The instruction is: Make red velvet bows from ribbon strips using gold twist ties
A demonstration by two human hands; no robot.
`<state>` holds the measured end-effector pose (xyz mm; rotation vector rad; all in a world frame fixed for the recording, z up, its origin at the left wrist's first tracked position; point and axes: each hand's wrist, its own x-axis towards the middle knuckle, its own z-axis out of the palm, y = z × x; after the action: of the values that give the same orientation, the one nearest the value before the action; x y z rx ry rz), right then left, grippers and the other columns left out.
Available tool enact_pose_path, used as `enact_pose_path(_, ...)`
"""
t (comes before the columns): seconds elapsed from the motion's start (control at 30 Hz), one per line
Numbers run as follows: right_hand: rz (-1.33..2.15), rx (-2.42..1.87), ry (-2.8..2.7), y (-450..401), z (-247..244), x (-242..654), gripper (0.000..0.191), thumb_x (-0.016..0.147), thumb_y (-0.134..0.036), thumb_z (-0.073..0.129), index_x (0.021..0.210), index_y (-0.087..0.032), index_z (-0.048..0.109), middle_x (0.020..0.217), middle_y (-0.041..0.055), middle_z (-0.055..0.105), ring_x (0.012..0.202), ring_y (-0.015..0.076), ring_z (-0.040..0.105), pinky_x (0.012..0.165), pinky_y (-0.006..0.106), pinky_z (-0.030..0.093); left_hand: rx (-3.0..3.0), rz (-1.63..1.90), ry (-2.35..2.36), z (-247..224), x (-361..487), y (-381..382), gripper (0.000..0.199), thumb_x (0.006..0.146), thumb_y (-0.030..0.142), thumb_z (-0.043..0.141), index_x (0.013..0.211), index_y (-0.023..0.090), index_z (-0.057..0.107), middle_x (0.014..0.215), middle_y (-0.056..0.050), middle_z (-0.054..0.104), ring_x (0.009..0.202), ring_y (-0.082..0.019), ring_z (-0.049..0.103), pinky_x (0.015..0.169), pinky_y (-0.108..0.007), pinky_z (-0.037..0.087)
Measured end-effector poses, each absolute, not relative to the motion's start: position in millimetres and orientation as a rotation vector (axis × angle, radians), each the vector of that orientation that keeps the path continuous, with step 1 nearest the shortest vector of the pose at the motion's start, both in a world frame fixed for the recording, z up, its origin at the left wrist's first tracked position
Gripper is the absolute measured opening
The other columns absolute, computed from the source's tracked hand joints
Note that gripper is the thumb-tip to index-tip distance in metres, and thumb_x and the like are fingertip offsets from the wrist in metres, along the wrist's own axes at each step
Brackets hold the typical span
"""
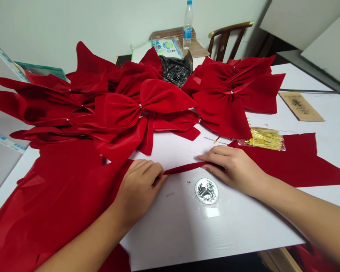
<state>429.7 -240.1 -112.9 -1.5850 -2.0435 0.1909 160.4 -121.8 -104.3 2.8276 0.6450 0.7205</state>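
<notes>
A red velvety ribbon [184, 167] stretches between my hands, gathered into a narrow fold over the white table. My left hand [141, 183] is closed around its left end, with the fingers curled. On the other side, my right hand [234, 166] pinches the fold between thumb and fingers. Wide forked ribbon tails [294, 160] spread flat beyond the right hand. Behind both hands lies a pile of red bows [167, 96], each cinched at its middle. More red cloth [53, 204] drapes beside and under my left forearm.
A packet of gold twist ties [266, 139] lies behind my right wrist. A round silver disc [206, 191] is on the table [164, 234]. Farther back are a brown card [302, 107], a black plastic bag [175, 71], a water bottle [187, 26] and a wooden chair [229, 39].
</notes>
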Motion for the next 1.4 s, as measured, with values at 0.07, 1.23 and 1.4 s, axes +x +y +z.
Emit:
enact_pose_path(0.07,0.188,-1.575,-2.066,-239,-114,429,0.023,0.103,-0.023,0.054,0.107,-0.017,0.076,0.091,0.0088,0.071,0.081,0.0169,0.068,0.071,0.028,0.054,2.824,0.671,0.631,-106,161,-121,0.016,0.099,0.019,0.058,0.083,0.019,0.056,0.076,0.0,0.063,0.072,-0.017,0.058,0.072,-0.033,0.046)
enact_pose_path(1.23,-0.316,-1.7,-2.356,-229,-105,410,0.014,0.1,-0.023,0.063,0.089,-0.017,0.069,0.082,0.0047,0.069,0.082,0.0204,0.055,0.073,0.034,0.03,2.815,0.455,0.354,-100,219,-120,0.019,0.098,0.014,0.056,0.08,0.016,0.061,0.078,-0.003,0.067,0.076,-0.019,0.059,0.073,-0.032,0.045)
enact_pose_path(1.4,-0.167,-1.781,-2.333,-228,-98,406,0.009,0.098,-0.016,0.061,0.091,-0.015,0.068,0.086,0.0053,0.066,0.072,0.0165,0.052,0.067,0.031,0.028,2.841,0.411,0.374,-85,221,-123,0.021,0.099,0.014,0.052,0.08,0.016,0.062,0.079,-0.004,0.066,0.077,-0.019,0.058,0.074,-0.032,0.046)
